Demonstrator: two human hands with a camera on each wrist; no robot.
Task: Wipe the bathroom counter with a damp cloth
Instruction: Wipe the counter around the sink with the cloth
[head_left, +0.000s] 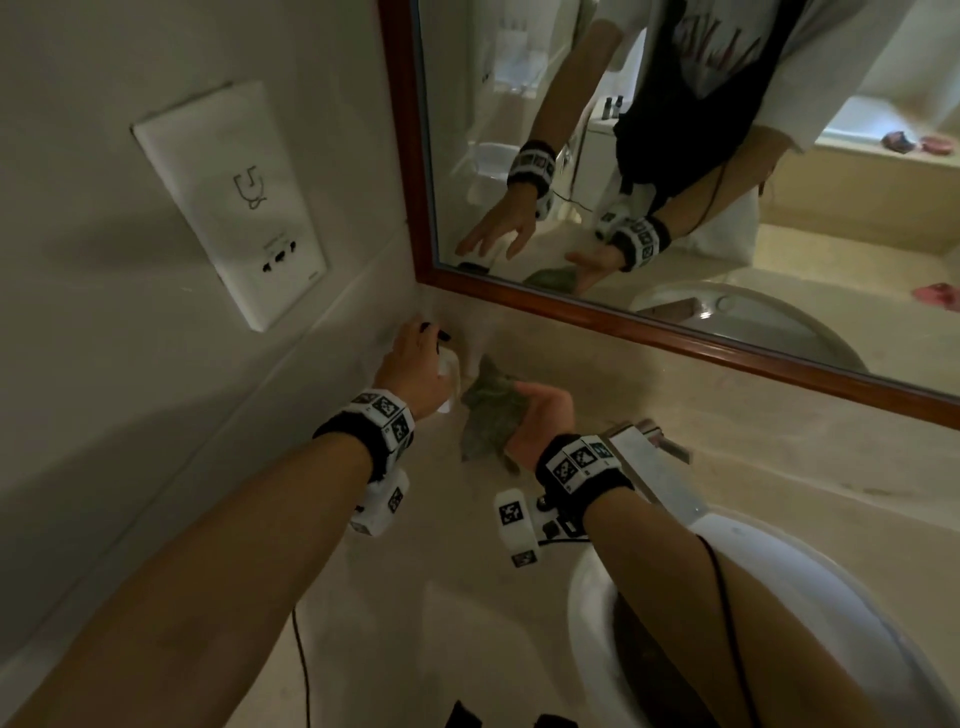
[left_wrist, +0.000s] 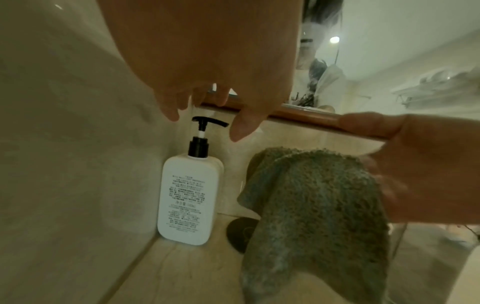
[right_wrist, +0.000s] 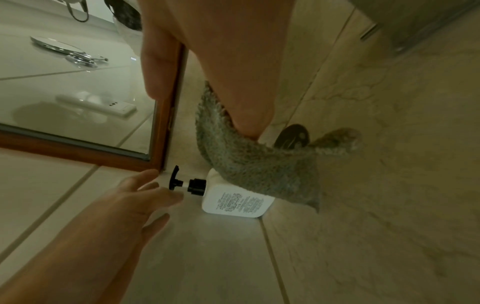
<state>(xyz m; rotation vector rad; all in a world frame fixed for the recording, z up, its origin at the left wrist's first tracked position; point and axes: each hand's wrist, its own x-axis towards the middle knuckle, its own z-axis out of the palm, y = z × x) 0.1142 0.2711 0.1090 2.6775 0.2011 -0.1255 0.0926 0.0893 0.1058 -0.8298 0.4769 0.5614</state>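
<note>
1. Right hand (head_left: 540, 415) gripped the green-grey cloth (left_wrist: 311, 197), thumb and fingers curled round its upper fold; rest of the cloth hung down toward the counter (head_left: 395, 597). Contact w/ the counter not clear.
2. Cloth sat near the back-left corner, just right of the pump bottle (left_wrist: 189, 197), partly in front of it in the right wrist view.
3. Left hand (head_left: 410, 358) was relaxed, fingers spread, holding nothing; fingertips (left_wrist: 241, 129) hovered just above the bottle's black pump head, no clear contact.
4. Bottle: white, upright, tucked in the corner where side wall meets backsplash, below the wood-framed mirror (head_left: 675, 171).
5. Dark round disc (left_wrist: 241, 232) lay on the counter btwn bottle and cloth, partly hidden by the cloth.
6. Faucet (head_left: 644, 452) and white basin (head_left: 592, 597) lay under the right forearm; wall outlet plate (head_left: 234, 208) on the left wall.
</note>
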